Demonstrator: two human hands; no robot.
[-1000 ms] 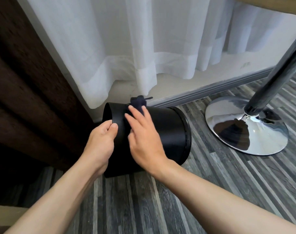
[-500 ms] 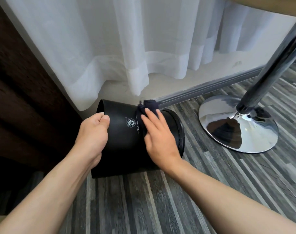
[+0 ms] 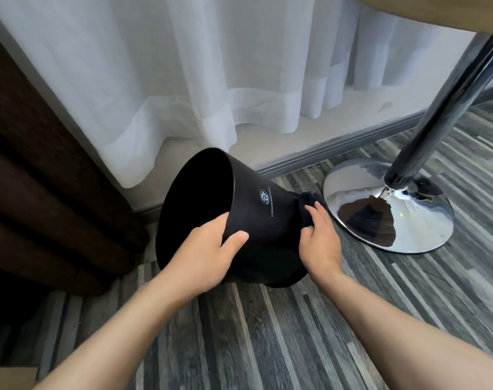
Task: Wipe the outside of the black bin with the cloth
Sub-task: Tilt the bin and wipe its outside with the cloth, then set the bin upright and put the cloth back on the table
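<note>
The black bin (image 3: 256,220) lies tipped on its side on the grey plank floor (image 3: 268,333), close to the skirting below the white curtain (image 3: 211,80), its open mouth turned to the left towards the dark drape (image 3: 43,178). A white round logo with lettering shows on its outer wall. The left hand (image 3: 208,254) grips the rim, thumb on the outside, fingers curled inside the mouth. The right hand (image 3: 321,237) presses a dark cloth (image 3: 310,204) flat against the bin's base end, fingers closed over the fabric. The chrome table base (image 3: 394,209) stands just beside the cloth; contact cannot be determined.
</note>
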